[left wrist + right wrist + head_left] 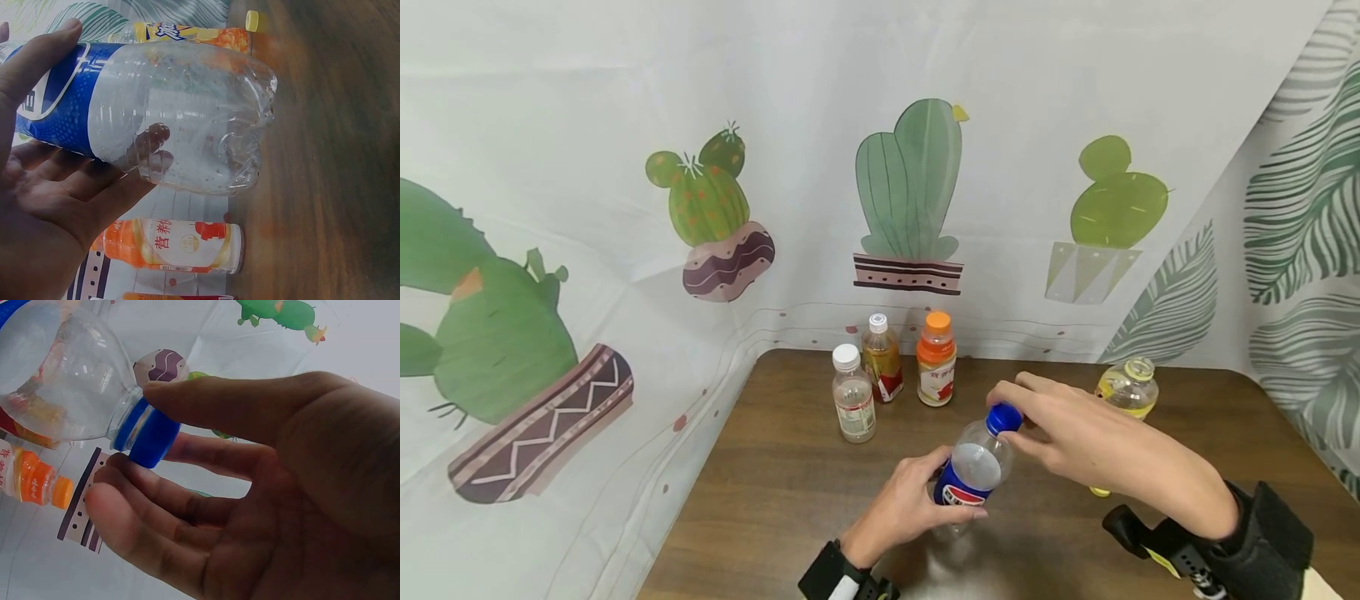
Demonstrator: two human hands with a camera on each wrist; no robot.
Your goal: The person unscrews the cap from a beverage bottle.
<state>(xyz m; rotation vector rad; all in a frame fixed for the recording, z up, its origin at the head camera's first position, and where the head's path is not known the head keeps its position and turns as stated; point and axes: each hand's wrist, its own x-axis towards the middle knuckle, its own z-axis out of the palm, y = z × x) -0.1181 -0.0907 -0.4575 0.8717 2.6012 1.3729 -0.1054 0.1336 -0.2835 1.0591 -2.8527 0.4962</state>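
A clear plastic Pepsi bottle (976, 467) with a blue label is tilted above the table, its see-through lower part (187, 119) off the wood in the left wrist view. My left hand (906, 508) grips it around the label, thumb on one side and fingers on the other. At the top, the right hand (1075, 429) pinches the blue cap (153, 437) between thumb and fingers. The cap sits on the bottle neck, with a thin gap above the blue ring in the right wrist view.
Behind stand a white-capped bottle (854, 404), a tea-coloured bottle (882, 362) and an orange-capped bottle (937, 358). A capless bottle (1131, 385) with a yellow label is partly behind my right hand. A yellow cap (1100, 492) lies on the brown table (760, 500). A cactus-print cloth (805, 150) hangs behind.
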